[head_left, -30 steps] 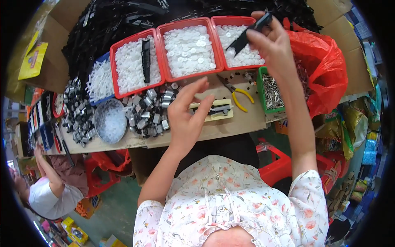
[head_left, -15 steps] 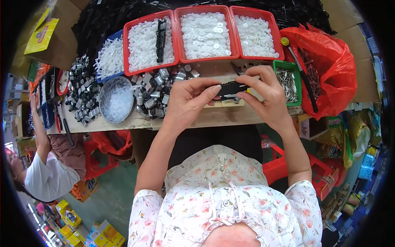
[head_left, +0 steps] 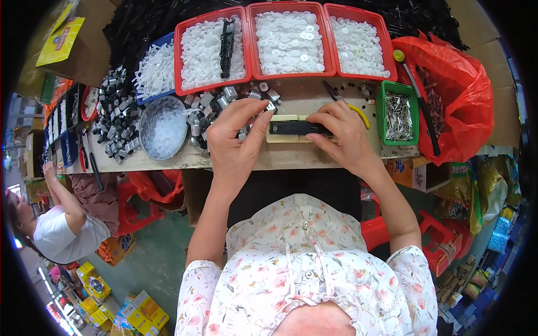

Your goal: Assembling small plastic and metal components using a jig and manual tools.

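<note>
A long black plastic part [head_left: 294, 127] lies along a cream-coloured block [head_left: 287, 139] at the table's front. My right hand [head_left: 342, 131] grips its right end between thumb and fingers. To the left of the block, my left hand [head_left: 238, 140] is off the part, with thumb and forefinger drawn close in a pinch. A small silvery thing shows at its fingertips, but whether it is held is unclear. Behind that hand lie loose silver-and-black motor-like cylinders [head_left: 228, 94]. Pliers with yellow handles [head_left: 358, 115] rest beyond my right hand.
Red trays [head_left: 330, 39] of white plastic discs stand at the back, one with a black part across it. A metal bowl [head_left: 162, 129], a green tray [head_left: 400, 140] of metal pins and a red bag [head_left: 468, 84] flank the work spot. A co-worker [head_left: 67, 229] sits at left.
The black part has come down from between both hands onto the cream block. My left hand has let go of it and moved left; my right hand still grips it. The view has shifted slightly.
</note>
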`<control>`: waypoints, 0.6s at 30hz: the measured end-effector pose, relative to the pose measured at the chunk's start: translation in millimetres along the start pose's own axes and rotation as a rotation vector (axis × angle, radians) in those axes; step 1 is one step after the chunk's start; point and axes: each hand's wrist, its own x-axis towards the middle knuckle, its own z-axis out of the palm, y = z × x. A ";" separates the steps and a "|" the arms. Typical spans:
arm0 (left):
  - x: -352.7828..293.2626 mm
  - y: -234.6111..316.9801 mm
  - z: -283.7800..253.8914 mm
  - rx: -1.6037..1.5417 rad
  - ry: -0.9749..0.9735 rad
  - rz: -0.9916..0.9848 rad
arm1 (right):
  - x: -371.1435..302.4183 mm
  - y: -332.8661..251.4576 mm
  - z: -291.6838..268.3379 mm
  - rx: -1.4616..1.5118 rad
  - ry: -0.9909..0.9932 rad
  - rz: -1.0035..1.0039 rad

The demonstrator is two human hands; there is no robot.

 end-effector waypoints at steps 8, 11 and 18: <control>-7.1 2.6 10.8 0.139 0.015 0.078 | 3.8 -1.7 -1.5 -0.027 -0.001 -0.023; -7.9 0.4 13.1 0.194 0.030 0.183 | 3.4 -1.3 -1.8 -0.045 -0.010 -0.019; -11.4 -5.0 12.9 0.224 0.028 0.209 | 5.3 -2.9 -3.6 -0.103 -0.044 -0.039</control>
